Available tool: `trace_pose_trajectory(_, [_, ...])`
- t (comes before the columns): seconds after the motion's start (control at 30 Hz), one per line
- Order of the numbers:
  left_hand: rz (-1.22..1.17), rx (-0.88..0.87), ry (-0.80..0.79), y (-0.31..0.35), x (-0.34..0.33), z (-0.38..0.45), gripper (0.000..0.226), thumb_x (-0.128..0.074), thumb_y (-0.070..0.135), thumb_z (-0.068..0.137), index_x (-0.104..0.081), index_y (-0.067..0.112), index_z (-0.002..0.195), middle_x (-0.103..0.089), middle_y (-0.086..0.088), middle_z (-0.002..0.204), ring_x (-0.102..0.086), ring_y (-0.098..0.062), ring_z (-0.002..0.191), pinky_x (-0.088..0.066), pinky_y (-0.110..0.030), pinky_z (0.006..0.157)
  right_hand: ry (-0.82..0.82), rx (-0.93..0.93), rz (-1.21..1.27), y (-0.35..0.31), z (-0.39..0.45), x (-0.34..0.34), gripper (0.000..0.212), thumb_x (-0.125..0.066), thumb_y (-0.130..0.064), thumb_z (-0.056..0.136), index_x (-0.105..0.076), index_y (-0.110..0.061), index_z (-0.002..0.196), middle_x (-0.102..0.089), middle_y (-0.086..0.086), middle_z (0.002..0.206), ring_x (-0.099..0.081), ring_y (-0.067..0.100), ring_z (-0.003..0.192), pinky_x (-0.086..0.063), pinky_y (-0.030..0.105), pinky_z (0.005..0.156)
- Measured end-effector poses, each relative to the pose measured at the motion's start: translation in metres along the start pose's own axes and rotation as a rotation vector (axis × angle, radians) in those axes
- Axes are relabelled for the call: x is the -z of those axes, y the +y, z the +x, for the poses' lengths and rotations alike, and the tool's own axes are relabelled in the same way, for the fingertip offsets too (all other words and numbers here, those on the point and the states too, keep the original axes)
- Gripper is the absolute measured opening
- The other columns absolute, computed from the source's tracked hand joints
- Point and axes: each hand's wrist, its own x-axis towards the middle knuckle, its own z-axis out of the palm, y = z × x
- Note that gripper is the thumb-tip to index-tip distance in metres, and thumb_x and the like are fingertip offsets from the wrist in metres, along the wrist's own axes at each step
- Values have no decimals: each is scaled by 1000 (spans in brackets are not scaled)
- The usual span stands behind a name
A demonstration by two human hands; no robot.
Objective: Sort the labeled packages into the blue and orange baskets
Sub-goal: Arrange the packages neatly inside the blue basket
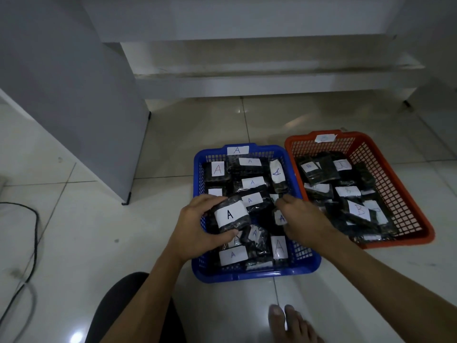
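So the left hand [197,227] has its fingers wrapped around a crinkly black plastic package with a white paper "A" label [231,215], held just over the blue perforated plastic basket [257,274] that's stuffed with more shiny black A packs. Right hand [300,215] reaches palm-down into the same basket, fingertips bunched among the packs, can't tell if it's gripping anything. The orange mesh-walled plastic basket [395,191] sits touching it on the glossy tile floor [99,233], holding B-labeled packs.

Handwritten "A" on a white tag on the blue basket [257,274] rim and on the white labels of its black packages [251,184]; "B" readable on package labels [358,209] in the orange basket [395,191], whose rim tag is blurred
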Motion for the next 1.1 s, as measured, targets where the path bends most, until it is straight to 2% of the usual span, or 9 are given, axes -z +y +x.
trace_pose_trajectory(0.1, [-4, 17, 17, -6, 0, 0, 70, -93, 34, 63, -65, 22, 127, -63, 10, 116, -60, -5, 110, -53, -25, 95, 15, -3, -69, -3, 3, -15, 48, -66, 6, 79, -57, -10, 123, -62, 8, 116, -59, 26, 109, -50, 32, 81])
trace_pose_trajectory(0.27, [-19, 58, 45, -14, 3, -2, 71, -89, 41, 66, -63, 22, 129, -63, 9, 117, -60, -6, 110, -53, -21, 93, 68, 8, -169, -4, 3, -33, 46, -74, 13, 58, -70, -8, 99, -73, 10, 91, -66, 28, 85, -54, 35, 76])
trace_pose_trajectory(0.4, [-71, 115, 77, -17, 1, -4, 72, -82, 50, 67, -61, 25, 131, -63, 9, 116, -62, -7, 108, -55, -23, 88, 39, 16, -115, -6, 0, -29, 30, -65, 6, 81, -70, -10, 106, -66, 9, 112, -62, 27, 104, -50, 34, 91])
trace_pose_trajectory(0.47, [-79, 131, 91, -20, 2, -4, 74, -80, 51, 67, -60, 25, 132, -63, 9, 118, -61, -6, 109, -56, -24, 88, 155, 41, 2, -4, 2, -20, 19, -72, -10, 84, -71, -11, 103, -61, 5, 115, -59, 24, 106, -54, 34, 91])
trace_pose_trajectory(0.6, [-79, 132, 92, -24, 4, -4, 77, -80, 50, 68, -58, 20, 136, -63, 8, 121, -61, -6, 110, -56, -25, 88, 206, 186, 126, -5, 31, 3, 38, -83, -35, 73, -64, -21, 103, -53, 0, 136, -48, 20, 128, -43, 41, 105])
trace_pose_trajectory(0.67, [-3, 86, 69, -26, 6, -2, 76, -81, 50, 68, -58, 23, 136, -63, 10, 122, -58, -6, 112, -53, -25, 90, 69, 232, 108, -6, 50, 7, 42, -82, -41, 74, -58, -27, 105, -46, -3, 145, -38, 18, 138, -31, 42, 110])
trace_pose_trajectory(0.73, [151, 30, 47, -28, 11, 3, 75, -80, 53, 67, -57, 29, 134, -62, 15, 121, -54, -8, 111, -47, -29, 93, -1, 234, 113, -3, 61, 3, 40, -78, -47, 78, -52, -29, 103, -52, -8, 131, -43, 16, 129, -30, 39, 106])
trace_pose_trajectory(0.83, [359, 4, -4, -34, 18, 20, 75, -75, 59, 64, -57, 33, 132, -61, 19, 115, -50, -11, 109, -39, -35, 89, 43, 213, 91, 1, 62, -2, 43, -75, -56, 78, -50, -29, 101, -52, -10, 113, -47, 14, 112, -35, 38, 100])
trace_pose_trajectory(1.1, [677, 11, -244, -55, 25, 68, 79, -70, 63, 69, -52, 32, 139, -59, 12, 135, -38, -18, 124, -29, -40, 100, 84, 184, 141, 5, 63, -11, 49, -72, -61, 77, -47, -32, 107, -48, -15, 112, -47, 11, 108, -35, 37, 102])
